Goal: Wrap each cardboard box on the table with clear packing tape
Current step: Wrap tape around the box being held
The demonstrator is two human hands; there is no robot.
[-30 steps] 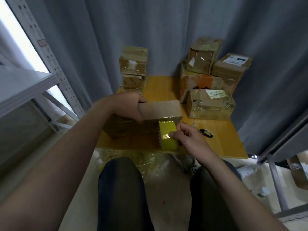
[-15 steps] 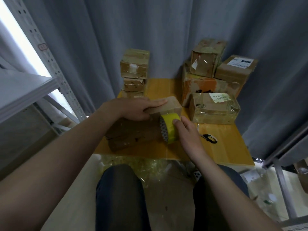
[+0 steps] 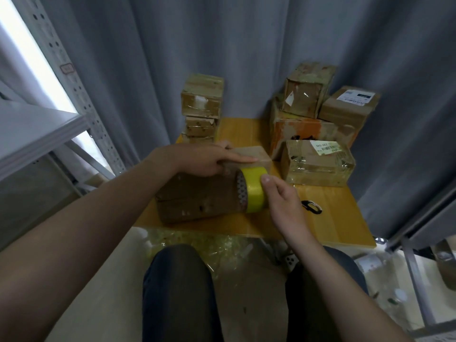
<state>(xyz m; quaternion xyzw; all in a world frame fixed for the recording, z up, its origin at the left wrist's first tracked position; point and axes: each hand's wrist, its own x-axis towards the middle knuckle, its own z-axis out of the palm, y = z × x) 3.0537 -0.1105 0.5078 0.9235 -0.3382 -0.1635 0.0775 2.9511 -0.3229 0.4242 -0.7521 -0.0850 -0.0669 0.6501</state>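
Grey curtain (image 3: 246, 58) closes off the back of a small corner, and at the far left a perforated metal rack (image 3: 71, 77) stands against a bright window. A low wooden table (image 3: 328, 218) sits in front of the seated person's dark-trousered knees (image 3: 177, 292). On the table's back left corner stands a stack of small boxes (image 3: 202, 102), their sides glossy with tape. Just in front of it the left hand (image 3: 202, 159) lies across the top of a long brown cardboard box (image 3: 197, 196), one finger stretched straight along the upper edge and pressing down; the other fingers are hard to make out. This box lies lengthwise near the front edge of the table. Below that edge, crumpled clear film (image 3: 209, 245) litters the floor. At the box's right end a yellowish tape roll (image 3: 254, 188) stands on edge, touching the near face. The right hand (image 3: 283, 203) holds it, thumb on the outer band and fingers curled round the roll's far side. Just right of this hand a small black-and-white object (image 3: 312, 207) lies on the bare wood; what it is I cannot tell. Behind it sits a tape-covered box with a barcode label (image 3: 318, 164), then an orange-printed box (image 3: 296, 132) carrying a smaller box (image 3: 308, 92), and at the far right a box with a white label (image 3: 348, 107).
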